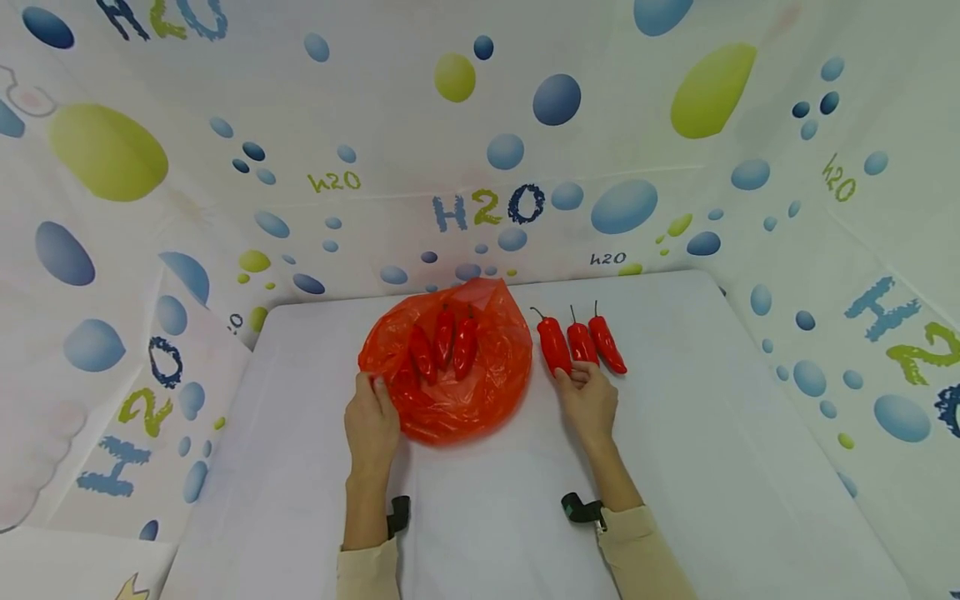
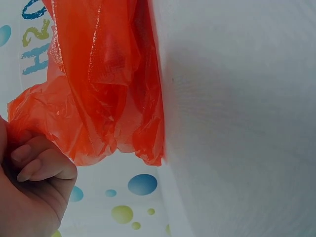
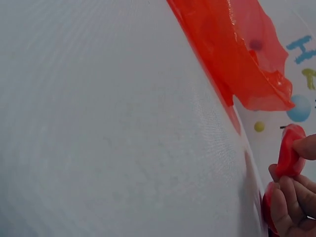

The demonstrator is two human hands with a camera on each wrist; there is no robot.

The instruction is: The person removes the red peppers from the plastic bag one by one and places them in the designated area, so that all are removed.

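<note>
A red plastic bag (image 1: pixel 491 400) lies spread on the white table, its mouth gaping. Inside it are three red chili peppers (image 1: pixel 465 348). My left hand (image 1: pixel 369 425) pinches the bag's left rim; in the left wrist view, its fingers (image 2: pixel 54 163) curl at the crinkled plastic. To the right of the bag, my right hand (image 1: pixel 592 406) holds a red chili pepper (image 1: pixel 553 345) by its lower end, stem pointing away. The right wrist view shows this pepper (image 3: pixel 289 154) between thumb and fingers. Two more chili peppers (image 1: pixel 606 343) lie just right of it.
The white tabletop (image 1: pixel 697 433) stretches out on both sides of the bag. Behind and beside it hangs a white sheet (image 1: pixel 390 100) printed with blue and green drops and H2O lettering. Each wrist carries a small dark camera (image 1: pixel 581 507).
</note>
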